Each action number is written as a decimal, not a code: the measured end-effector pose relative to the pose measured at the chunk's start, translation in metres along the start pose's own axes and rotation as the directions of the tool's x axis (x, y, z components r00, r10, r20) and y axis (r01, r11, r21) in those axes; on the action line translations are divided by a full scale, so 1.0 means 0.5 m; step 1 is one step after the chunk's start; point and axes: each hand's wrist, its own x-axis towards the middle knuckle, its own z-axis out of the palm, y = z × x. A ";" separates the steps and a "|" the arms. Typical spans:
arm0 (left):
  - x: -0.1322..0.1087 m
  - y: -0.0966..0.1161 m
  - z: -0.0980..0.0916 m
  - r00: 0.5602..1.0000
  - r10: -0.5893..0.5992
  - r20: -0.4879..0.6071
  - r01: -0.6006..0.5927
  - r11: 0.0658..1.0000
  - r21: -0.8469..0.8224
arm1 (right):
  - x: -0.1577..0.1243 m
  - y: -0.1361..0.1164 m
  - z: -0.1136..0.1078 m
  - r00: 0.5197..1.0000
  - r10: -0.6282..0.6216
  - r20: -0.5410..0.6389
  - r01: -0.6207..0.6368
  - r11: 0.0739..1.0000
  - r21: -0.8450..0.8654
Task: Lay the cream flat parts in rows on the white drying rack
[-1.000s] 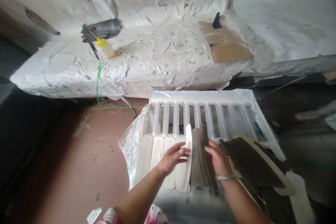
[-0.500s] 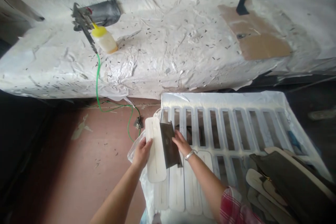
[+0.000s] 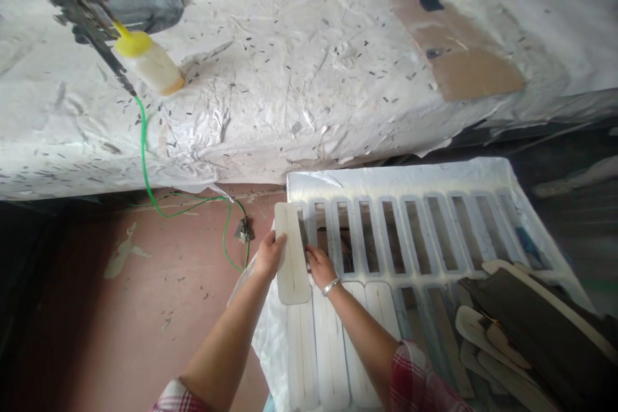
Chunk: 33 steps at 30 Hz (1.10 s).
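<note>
My left hand (image 3: 270, 255) grips the left edge of a pale, oblong panel with rounded corners (image 3: 292, 270), thumb on its face. A thin dark line runs down the panel's middle. My right hand (image 3: 320, 266) is closed at the panel's right edge, where a narrow strip of a dark brown flap (image 3: 302, 226) shows. Most of that flap is hidden behind the panel, and the fingertips are partly out of sight. Below my hands, several similar pale panels (image 3: 331, 347) lie side by side on a white slotted rack (image 3: 345, 183).
A pile of dark and pale pieces (image 3: 535, 315) lies on the rack's right side. On the white-covered bench (image 3: 270, 116) are a spray gun (image 3: 87, 19) with a green hose (image 3: 145, 158), a yellow-topped bottle (image 3: 149, 64) and cardboard (image 3: 463, 58). Reddish floor (image 3: 188, 328) shows at left.
The dark flap, in broad view before, has swung behind the pale panel. Both hands have shifted slightly, the right one moving left towards the panel. The camera view has moved a little.
</note>
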 end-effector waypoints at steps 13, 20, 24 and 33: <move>0.071 -0.043 0.052 0.950 0.310 -0.032 -0.259 0.841 0.476 | 0.026 -0.014 -0.032 0.995 0.104 -0.007 -0.101 0.944 -0.313; 0.083 -0.063 -0.006 0.926 0.378 -0.021 -0.318 0.805 0.501 | 0.030 0.020 -0.028 0.970 0.222 0.099 -0.132 0.823 -0.552; 0.082 -0.081 -0.024 0.932 0.360 -0.033 -0.300 0.822 0.483 | 0.024 0.028 -0.019 0.953 0.267 0.144 -0.122 0.771 -0.625; 0.074 -0.110 0.001 0.939 0.344 -0.010 -0.310 0.857 0.412 | -0.014 0.026 -0.012 0.958 0.261 0.122 -0.114 0.732 -0.672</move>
